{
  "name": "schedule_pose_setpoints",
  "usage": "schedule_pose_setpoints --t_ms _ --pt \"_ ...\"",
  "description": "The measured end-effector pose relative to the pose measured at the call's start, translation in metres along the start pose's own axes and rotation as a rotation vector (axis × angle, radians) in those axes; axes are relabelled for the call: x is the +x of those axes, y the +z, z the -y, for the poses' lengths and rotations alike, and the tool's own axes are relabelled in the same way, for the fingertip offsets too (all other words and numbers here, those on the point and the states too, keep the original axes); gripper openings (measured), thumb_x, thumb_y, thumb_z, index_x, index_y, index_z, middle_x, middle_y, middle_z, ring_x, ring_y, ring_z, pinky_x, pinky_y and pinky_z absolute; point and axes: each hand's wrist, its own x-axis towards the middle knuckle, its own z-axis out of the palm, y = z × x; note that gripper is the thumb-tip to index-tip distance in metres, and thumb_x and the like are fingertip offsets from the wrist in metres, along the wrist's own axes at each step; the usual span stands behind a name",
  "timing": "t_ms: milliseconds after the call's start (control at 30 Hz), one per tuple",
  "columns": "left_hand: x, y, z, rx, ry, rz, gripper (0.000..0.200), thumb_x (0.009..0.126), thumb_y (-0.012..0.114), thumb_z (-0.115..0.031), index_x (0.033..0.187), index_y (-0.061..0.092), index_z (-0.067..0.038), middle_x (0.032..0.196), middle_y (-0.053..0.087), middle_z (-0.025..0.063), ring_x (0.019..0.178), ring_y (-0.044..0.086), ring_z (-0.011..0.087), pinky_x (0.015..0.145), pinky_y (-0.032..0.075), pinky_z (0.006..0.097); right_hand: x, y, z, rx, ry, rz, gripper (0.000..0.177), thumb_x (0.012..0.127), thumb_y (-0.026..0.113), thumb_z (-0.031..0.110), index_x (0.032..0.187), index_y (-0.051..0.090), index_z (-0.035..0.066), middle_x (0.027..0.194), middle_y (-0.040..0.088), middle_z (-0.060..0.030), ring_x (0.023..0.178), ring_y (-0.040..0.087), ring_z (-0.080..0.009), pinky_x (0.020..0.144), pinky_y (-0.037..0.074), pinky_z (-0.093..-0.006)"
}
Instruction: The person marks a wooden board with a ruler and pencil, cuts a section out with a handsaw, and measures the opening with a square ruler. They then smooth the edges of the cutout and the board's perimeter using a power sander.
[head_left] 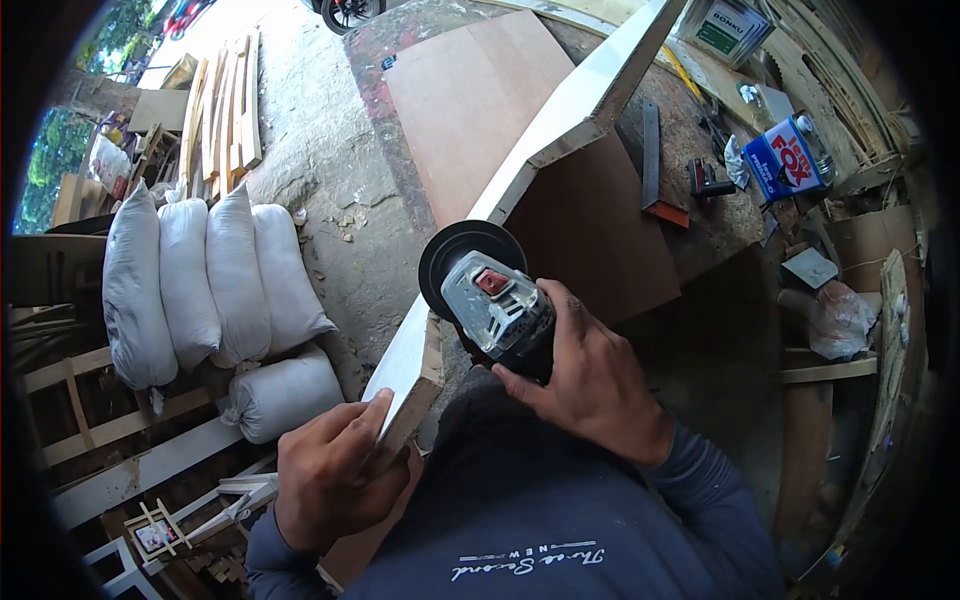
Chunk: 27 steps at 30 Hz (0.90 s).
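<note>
My right hand (pixel 605 385) is closed around the body of an angle grinder (pixel 497 305), whose dark round disc (pixel 462 250) overlaps the edge of a long white board (pixel 545 140) in this view. The board runs from the lower middle up to the top right, with bare raw edges and a notch cut into its near side. At the board's near end my left hand (pixel 335 470) grips it, fingers on the white face and the rest wrapped around the side. Below the board lies a brown plywood sheet (pixel 465 90) on the worktop.
Blue and red tin can (pixel 787 160), try square (pixel 660 165) and a small dark tool (pixel 710 180) sit at the right. White filled sacks (pixel 185 290) stand at the left, near stacked timber (pixel 225 110). A wheel (pixel 350 10) shows at the top.
</note>
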Motion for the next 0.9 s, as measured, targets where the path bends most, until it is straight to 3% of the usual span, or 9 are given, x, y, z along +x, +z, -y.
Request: schedule_pose_setpoints --t_ms 100,300,400,500,600,900 --pt "0.000 0.003 -0.006 -0.029 -0.050 -0.010 0.062 0.063 0.079 -0.006 0.124 0.072 0.000 0.096 0.076 0.0191 0.081 0.078 0.0340 0.071 0.061 0.0385 0.001 -0.004 -0.003 0.007 -0.016 -0.002 0.088 0.090 0.082 0.039 0.146 0.034 -0.010 0.121 0.062 -0.0362 0.107 0.069 -0.0509 0.092 0.059 -0.0519" --pt "-0.002 0.003 -0.004 0.004 0.009 0.026 0.063 0.070 0.085 -0.011 0.130 0.068 -0.001 0.096 0.075 0.0178 0.078 0.076 0.0327 0.068 0.061 0.0399 0.006 -0.013 -0.013 0.079 0.172 0.041 0.088 0.089 0.082 0.041 0.146 0.035 -0.009 0.121 0.062 -0.0379 0.106 0.069 -0.0517 0.092 0.058 -0.0537" --pt "-0.003 0.006 -0.006 0.015 0.017 0.029 0.065 0.069 0.085 -0.011 0.131 0.068 -0.001 0.097 0.074 0.0176 0.078 0.076 0.0331 0.068 0.061 0.0396 0.002 -0.005 -0.013 0.053 0.033 0.005 0.088 0.090 0.082 0.039 0.146 0.035 -0.009 0.120 0.062 -0.0377 0.106 0.069 -0.0515 0.091 0.059 -0.0534" --pt "-0.005 0.008 -0.006 0.015 0.011 0.035 0.067 0.068 0.084 -0.011 0.132 0.067 -0.001 0.097 0.075 0.0178 0.079 0.076 0.0334 0.069 0.062 0.0398 0.000 0.004 -0.008 0.050 0.007 -0.018 0.089 0.088 0.085 0.041 0.147 0.037 -0.006 0.121 0.065 -0.0344 0.108 0.071 -0.0497 0.090 0.059 -0.0512" --pt "-0.006 0.008 -0.005 0.013 0.019 0.031 0.069 0.067 0.084 -0.011 0.133 0.067 -0.001 0.099 0.075 0.0180 0.079 0.076 0.0338 0.069 0.062 0.0402 -0.001 0.003 -0.007 0.051 -0.039 0.000 0.086 0.090 0.083 0.035 0.145 0.034 -0.009 0.119 0.062 -0.0357 0.105 0.070 -0.0507 0.089 0.059 -0.0521" --pt "-0.007 0.009 -0.006 0.012 0.021 0.034 0.070 0.066 0.083 -0.011 0.134 0.066 -0.001 0.099 0.074 0.0187 0.079 0.076 0.0340 0.070 0.062 0.0406 0.002 0.003 -0.008 0.026 0.007 -0.024 0.090 0.088 0.085 0.041 0.146 0.036 -0.008 0.123 0.064 -0.0347 0.107 0.070 -0.0502 0.091 0.059 -0.0512"
